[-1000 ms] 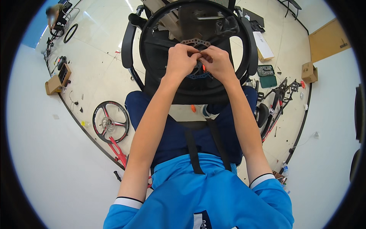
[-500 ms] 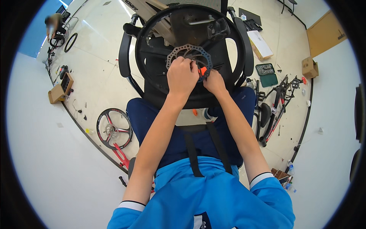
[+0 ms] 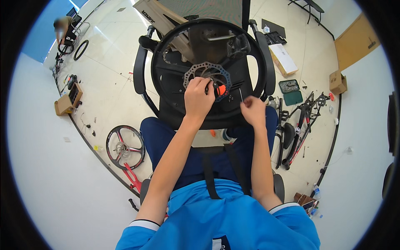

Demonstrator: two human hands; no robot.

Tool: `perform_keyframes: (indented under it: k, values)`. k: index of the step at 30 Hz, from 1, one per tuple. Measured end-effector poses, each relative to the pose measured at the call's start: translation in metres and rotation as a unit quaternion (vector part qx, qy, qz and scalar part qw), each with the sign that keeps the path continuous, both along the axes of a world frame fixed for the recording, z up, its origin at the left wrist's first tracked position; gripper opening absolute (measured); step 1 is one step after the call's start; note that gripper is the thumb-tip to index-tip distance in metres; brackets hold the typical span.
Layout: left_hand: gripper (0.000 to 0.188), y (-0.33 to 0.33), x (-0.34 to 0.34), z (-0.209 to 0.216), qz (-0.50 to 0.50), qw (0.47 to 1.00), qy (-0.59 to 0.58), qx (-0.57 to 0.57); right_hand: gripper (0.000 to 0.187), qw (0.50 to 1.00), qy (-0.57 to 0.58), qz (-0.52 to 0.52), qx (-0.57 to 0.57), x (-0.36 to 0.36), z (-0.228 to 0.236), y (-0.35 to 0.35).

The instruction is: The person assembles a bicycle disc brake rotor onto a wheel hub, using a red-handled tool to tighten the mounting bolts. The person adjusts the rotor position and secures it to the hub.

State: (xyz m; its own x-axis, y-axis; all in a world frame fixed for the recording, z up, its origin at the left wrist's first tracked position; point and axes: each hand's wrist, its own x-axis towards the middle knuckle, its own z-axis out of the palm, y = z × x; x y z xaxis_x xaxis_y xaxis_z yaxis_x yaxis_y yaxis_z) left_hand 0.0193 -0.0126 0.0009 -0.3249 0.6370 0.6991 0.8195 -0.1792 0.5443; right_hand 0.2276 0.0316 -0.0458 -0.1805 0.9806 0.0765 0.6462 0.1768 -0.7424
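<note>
A black wheel (image 3: 261,71) lies flat across the seat of a black office chair, with a perforated silver brake rotor (image 3: 227,79) at its hub. My left hand (image 3: 198,100) is closed over the rotor's middle, fingertips pinched on a small black-and-orange tool (image 3: 222,89); fingers hide part of it. To the right, near the wheel's edge, my right hand (image 3: 253,110) pinches a thin silver rod (image 3: 241,95) that points up and away. The rod's lower end is hidden in the fingers. Several thin dark rods (image 3: 236,85) and small screws (image 3: 230,98) lie beside the rotor.
A beige bike frame (image 3: 160,18) and a pedal (image 3: 238,46) are at the wheel's far side. Right on the floor are a green case (image 3: 293,98) and a bike frame (image 3: 306,121). A red-spoked wheel (image 3: 125,143) lies left. Another person (image 3: 62,31) works far left.
My right hand has moved away from the rotor, right and toward me, with the thin rod in it. My left hand stays at the rotor, and the view has shifted slightly.
</note>
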Motion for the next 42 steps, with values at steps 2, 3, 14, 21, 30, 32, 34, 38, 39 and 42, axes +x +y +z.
perform_keyframes:
  k: [2,3,14,21,30,32,34,38,39,42]
  values:
    - [0.011,0.0,-0.002,0.002,-0.008,1.0,0.006,0.0,0.013,0.98,0.15,-0.009,-0.133,0.014,0.015,-0.023]
    - [0.011,-0.001,-0.003,0.001,-0.01,1.0,0.01,-0.001,0.014,0.931,0.266,-0.009,-0.248,0.015,0.027,-0.033]
    - [0.013,0.005,-0.007,-0.012,-0.046,0.995,-0.086,0.012,0.012,0.737,0.535,0.108,-0.398,-0.058,0.054,-0.033]
    - [0.015,0.001,-0.011,-0.015,-0.055,0.996,-0.073,0.007,0.01,0.723,0.537,0.11,-0.421,-0.067,0.052,-0.025]
    - [0.027,0.0,-0.017,-0.012,-0.072,0.997,0.024,0.0,0.012,0.622,0.618,0.098,-0.471,-0.078,0.052,-0.018]
    - [0.035,0.001,-0.02,-0.01,-0.079,0.995,0.065,0.002,0.014,0.589,0.64,0.118,-0.479,-0.082,0.055,-0.014]
    - [0.033,0.0,-0.017,-0.012,-0.074,0.995,0.059,0.025,0.016,0.569,0.645,0.11,-0.499,-0.08,0.055,-0.014]
    - [0.03,0.003,-0.013,-0.02,-0.062,0.995,0.033,0.075,0.018,0.544,0.654,0.12,-0.512,-0.078,0.053,-0.012]
    - [0.03,0.004,-0.012,-0.022,-0.063,0.994,0.028,0.084,0.018,0.539,0.656,0.13,-0.512,-0.076,0.051,-0.011]
    - [0.029,0.004,-0.01,-0.016,-0.069,0.992,0.038,0.101,0.02,0.629,0.596,0.046,-0.496,-0.077,0.067,-0.021]
